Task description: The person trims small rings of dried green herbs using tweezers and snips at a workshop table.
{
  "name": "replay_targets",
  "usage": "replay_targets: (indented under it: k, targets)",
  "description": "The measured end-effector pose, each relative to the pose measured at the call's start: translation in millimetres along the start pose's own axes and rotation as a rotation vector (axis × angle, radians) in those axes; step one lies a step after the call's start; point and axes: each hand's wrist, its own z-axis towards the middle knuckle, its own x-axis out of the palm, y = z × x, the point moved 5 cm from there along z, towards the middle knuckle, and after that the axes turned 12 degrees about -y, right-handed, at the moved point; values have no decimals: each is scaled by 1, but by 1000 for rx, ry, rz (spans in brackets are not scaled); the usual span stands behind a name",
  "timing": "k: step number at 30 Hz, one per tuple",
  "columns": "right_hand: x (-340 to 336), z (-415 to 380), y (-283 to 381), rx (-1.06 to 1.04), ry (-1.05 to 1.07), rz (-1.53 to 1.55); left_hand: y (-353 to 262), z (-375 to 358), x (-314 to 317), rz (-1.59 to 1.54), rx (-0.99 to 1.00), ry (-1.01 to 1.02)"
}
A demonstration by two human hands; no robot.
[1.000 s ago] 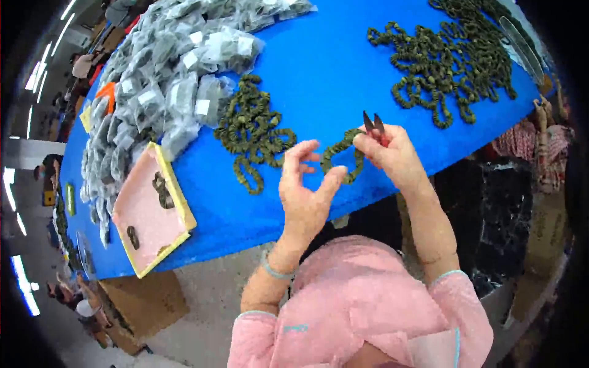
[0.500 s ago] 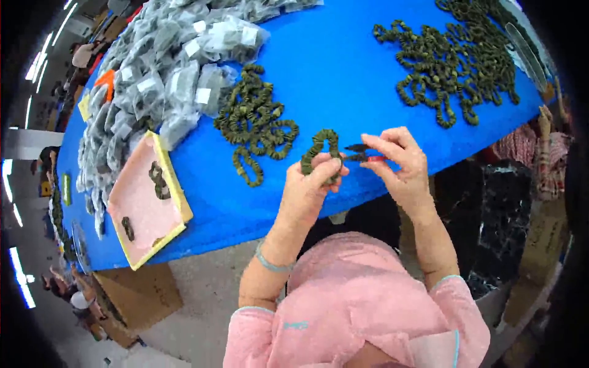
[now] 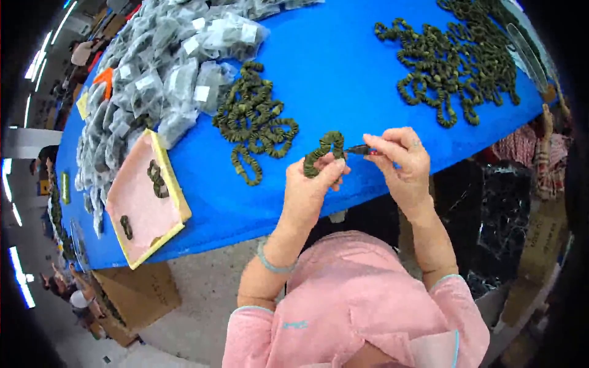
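Note:
Pinched between thumb and fingers of my left hand [image 3: 315, 179] is a dark green ruffled scrunchie [image 3: 320, 150], held upright as a loop above the near edge of the blue table. My right hand [image 3: 402, 162] grips small dark thread snips [image 3: 358, 149] with a bit of red showing at the fingers. Their blades are together and the tips lie right at the scrunchie's right side. Left of my hands, a pile of similar green scrunchies [image 3: 251, 116] lies on the table [image 3: 331, 67].
A larger heap of green scrunchies [image 3: 457, 70] covers the far right. Many clear bags with white labels [image 3: 165, 80] fill the left. A pink-lined tray with yellow edges [image 3: 144, 208] holds a few green pieces. A cardboard box [image 3: 138, 294] stands below; another person's arm [image 3: 546, 138] shows at right.
The snips' blades, apart before, have come together at the scrunchie. My left hand has tilted the scrunchie slightly, and my right hand has turned a little.

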Motion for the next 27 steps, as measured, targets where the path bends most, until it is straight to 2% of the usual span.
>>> replay_targets:
  k: [3,4,8,9,13,14,18,19,23,24,27]
  targets:
    - [7,-3,-13,638,-13,510,-23,-9,6,609,809,-101]
    - [7,-4,-14,639,-14,510,-20,-8,6,610,809,-100]
    - [21,-14,-16,731,363,493,-22,-14,13,708,1233,-173]
    - [20,-12,-17,730,363,494,-25,-15,13,708,1234,-174]
    - [14,-2,-17,683,476,630,-22,-10,12,212,404,351]
    - [14,-1,-16,684,475,630,-22,-12,12,213,403,352]
    - [13,8,-11,517,406,424,-5,-7,2,-82,-68,168]
    - [14,7,-10,516,407,424,-4,-6,2,-83,-66,167]
    - [5,7,3,214,161,221,-23,-8,0,370,644,-48]
    - [5,4,4,216,161,221,-23,-8,1,371,643,-48]
    - [2,-3,8,158,119,103,-31,-14,3,471,834,-129]
